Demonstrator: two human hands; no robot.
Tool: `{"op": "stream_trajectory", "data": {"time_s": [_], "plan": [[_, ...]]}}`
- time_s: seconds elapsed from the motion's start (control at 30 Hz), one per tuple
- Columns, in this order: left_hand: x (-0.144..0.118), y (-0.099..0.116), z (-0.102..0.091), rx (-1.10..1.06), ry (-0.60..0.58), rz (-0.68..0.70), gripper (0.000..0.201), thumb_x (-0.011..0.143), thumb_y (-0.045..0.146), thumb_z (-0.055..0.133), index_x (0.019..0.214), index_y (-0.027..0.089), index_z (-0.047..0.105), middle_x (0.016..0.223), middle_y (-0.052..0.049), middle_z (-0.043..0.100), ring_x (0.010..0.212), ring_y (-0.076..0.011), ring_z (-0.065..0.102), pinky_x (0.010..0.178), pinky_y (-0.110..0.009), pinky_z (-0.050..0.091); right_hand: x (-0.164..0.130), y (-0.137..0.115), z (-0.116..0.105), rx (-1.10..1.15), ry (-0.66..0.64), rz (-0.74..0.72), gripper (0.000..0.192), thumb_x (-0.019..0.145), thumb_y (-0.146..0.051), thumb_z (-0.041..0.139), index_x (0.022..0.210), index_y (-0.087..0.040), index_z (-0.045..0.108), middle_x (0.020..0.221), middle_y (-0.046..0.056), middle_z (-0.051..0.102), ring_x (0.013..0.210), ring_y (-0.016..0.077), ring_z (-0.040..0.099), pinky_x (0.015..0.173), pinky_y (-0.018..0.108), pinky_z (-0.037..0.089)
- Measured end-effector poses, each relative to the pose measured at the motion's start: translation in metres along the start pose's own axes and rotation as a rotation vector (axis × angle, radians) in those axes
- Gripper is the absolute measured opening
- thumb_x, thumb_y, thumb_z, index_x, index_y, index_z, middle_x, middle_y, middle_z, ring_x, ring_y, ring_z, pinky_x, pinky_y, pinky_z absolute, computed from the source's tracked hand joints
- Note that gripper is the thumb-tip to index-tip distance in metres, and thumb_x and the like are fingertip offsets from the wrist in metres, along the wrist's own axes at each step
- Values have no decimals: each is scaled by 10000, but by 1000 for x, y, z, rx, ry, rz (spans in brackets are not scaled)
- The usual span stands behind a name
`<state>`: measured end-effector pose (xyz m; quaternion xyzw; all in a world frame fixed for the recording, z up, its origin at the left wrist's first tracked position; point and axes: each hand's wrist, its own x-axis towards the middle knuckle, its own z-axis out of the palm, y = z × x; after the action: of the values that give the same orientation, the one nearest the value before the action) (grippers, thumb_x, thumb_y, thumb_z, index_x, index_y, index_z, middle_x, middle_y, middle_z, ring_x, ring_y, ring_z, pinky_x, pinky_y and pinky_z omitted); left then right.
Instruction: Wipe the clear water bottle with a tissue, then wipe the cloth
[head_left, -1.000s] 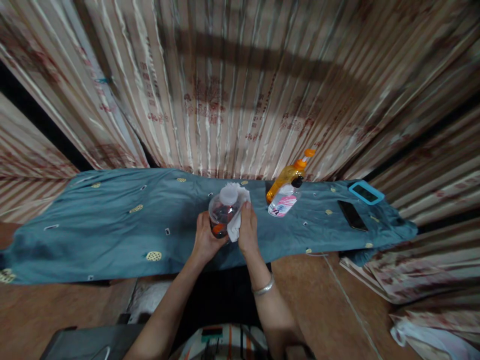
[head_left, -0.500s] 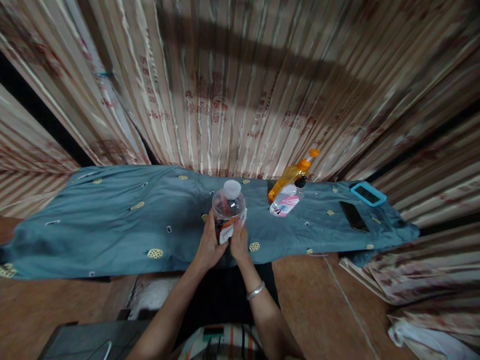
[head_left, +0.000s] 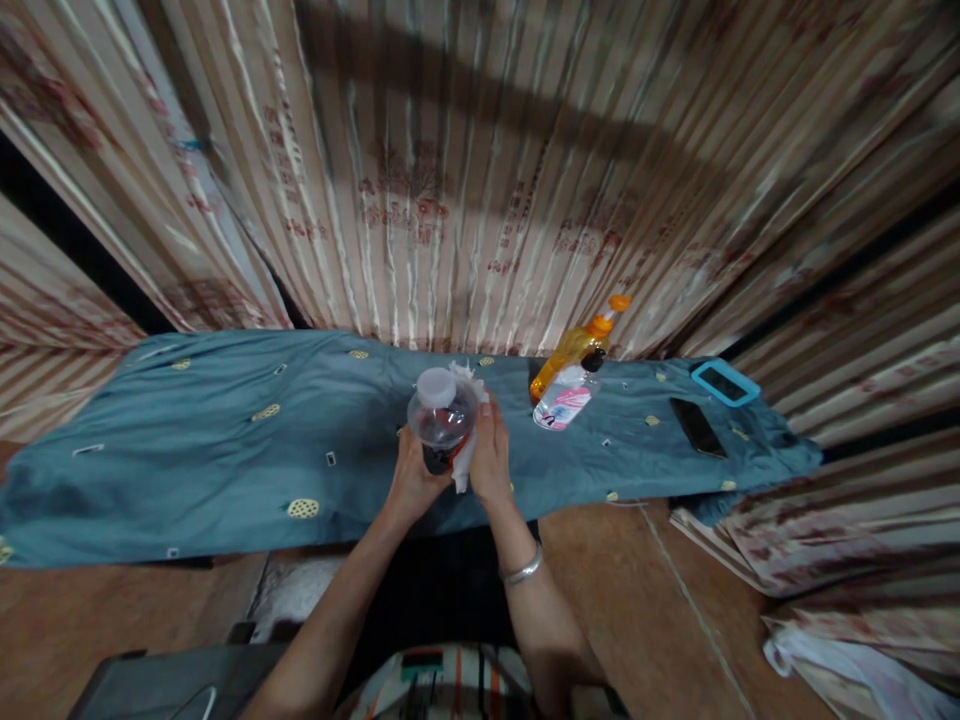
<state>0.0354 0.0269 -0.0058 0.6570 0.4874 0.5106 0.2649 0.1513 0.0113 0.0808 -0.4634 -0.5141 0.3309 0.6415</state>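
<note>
Striped beige curtains point(head_left: 480, 180) hang behind a surface draped in teal cloth point(head_left: 225, 450), above a brown floor point(head_left: 637, 600)

cloth on surface point(head_left: 225, 440): teal, small yellow motifs | curtain point(head_left: 450, 170): beige stripes, red print | bottle point(head_left: 441, 420): clear, white cap, orange label | rag point(head_left: 466, 455): white | pump bottle point(head_left: 574, 350): orange | phone case point(head_left: 724, 382): light blue

Orange pump bottle point(head_left: 571, 349) and clear labelled bottle point(head_left: 564, 402) on teal cloth point(head_left: 225, 440), two phones point(head_left: 709, 405) right, striped curtains point(head_left: 465, 170) behind.
</note>
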Motion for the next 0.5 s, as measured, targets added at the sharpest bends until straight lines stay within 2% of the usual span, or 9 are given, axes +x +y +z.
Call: {"op": "stream_trajectory", "data": {"time_s": [0.17,0.3,0.4,0.5], "plan": [[-6,5,3,-21,-56,-110,699,654,297,776,1307,151,573,1244,-194,719,1255,-390,659,1077,-587,510,2,-30,7,-55,-41,-105,546,1058,-561,366,1338,-208,674,1380,134,701,1360,278,610,1192,466,434],[-5,12,-16,47,-6,-5,831,611,372,827,1352,133,536,1341,-217,674,1267,-390,646,1100,-567,503,0,-40,9,-58,-27,-140,545,1066,-556,341,1321,-219,684,1337,120,725,1318,262,636,1152,434,473],[-2,13,-30,97,-9,62,774,620,384,832,1307,152,561,1276,-185,705,1200,-377,672,1089,-562,512,1,-38,11,-76,-46,-175,539,1071,-540,328,1300,-220,697,1318,120,734,1284,263,655,1140,434,480],[-1,12,-33,96,-16,68,733,606,392,837,1255,167,583,1235,-174,716,1171,-382,679,1069,-562,527,3,-28,14,-121,-52,-187,534,1067,-545,334,1295,-227,697,1336,128,722,1317,273,634,1170,455,448]]}}
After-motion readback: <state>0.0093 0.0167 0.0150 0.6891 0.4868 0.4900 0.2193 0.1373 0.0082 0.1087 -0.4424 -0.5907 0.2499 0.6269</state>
